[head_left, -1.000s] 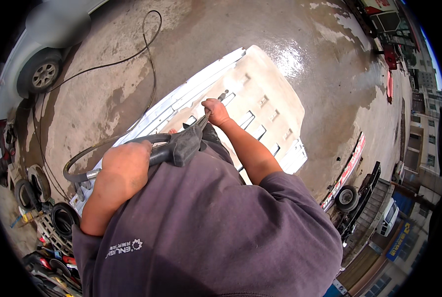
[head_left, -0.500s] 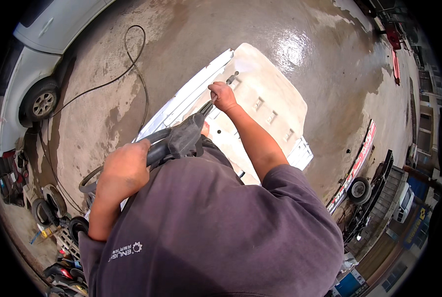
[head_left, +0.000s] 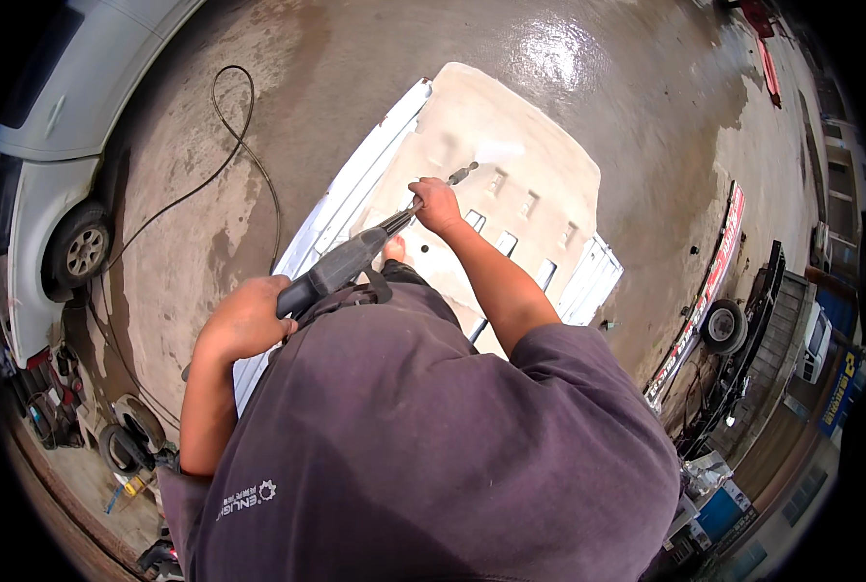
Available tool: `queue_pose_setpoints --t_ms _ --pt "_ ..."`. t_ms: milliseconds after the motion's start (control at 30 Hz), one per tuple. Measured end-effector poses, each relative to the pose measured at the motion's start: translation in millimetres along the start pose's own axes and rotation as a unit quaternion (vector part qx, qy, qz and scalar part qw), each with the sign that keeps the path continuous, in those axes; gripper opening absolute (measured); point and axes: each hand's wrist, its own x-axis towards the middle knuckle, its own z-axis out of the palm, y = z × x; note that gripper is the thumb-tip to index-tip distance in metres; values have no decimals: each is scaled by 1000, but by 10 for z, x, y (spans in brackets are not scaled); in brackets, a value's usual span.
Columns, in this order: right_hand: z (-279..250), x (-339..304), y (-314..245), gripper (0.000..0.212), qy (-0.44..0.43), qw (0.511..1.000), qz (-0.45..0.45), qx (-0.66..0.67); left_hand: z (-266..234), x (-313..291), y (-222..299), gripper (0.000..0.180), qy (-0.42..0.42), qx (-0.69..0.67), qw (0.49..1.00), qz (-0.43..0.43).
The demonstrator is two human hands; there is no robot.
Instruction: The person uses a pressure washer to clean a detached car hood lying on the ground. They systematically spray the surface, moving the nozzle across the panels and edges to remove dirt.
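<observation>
My left hand is closed round the rear grip of a black pressure washer gun. Farther forward, my right hand grips its thin lance, close behind the nozzle. A pale mist of spray leaves the nozzle over a large cream-coloured moulded panel with rectangular slots. Under that panel lie white ribbed panels, showing along its left and right sides. A bare foot of mine rests on the cream panel below the lance. The gun's trigger is hidden by my left hand.
A black hose loops over the wet concrete floor on the left, near a white vehicle. Tyres lie at lower left. To the right are a long red-and-white board and a wheel.
The nozzle has moved nearer and to the right over the cream panel, close to its slots. The gun has turned, showing more of its body. Both hands keep their hold.
</observation>
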Motion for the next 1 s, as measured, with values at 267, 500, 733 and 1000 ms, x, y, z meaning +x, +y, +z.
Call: queue_pose_setpoints --t_ms 267,500,733,1000 --pt "99 44 -106 24 -49 991 96 -79 -82 127 -232 37 -24 2 1000 14" --pt "91 463 -688 28 -108 973 176 -104 -418 117 -900 39 -45 -56 997 12" --pt "359 -286 -1060 27 -74 956 268 -97 -556 282 -1445 34 -96 7 990 101" --pt "837 -1402 -1409 25 41 916 394 -63 -556 454 -1581 39 -168 128 957 197"
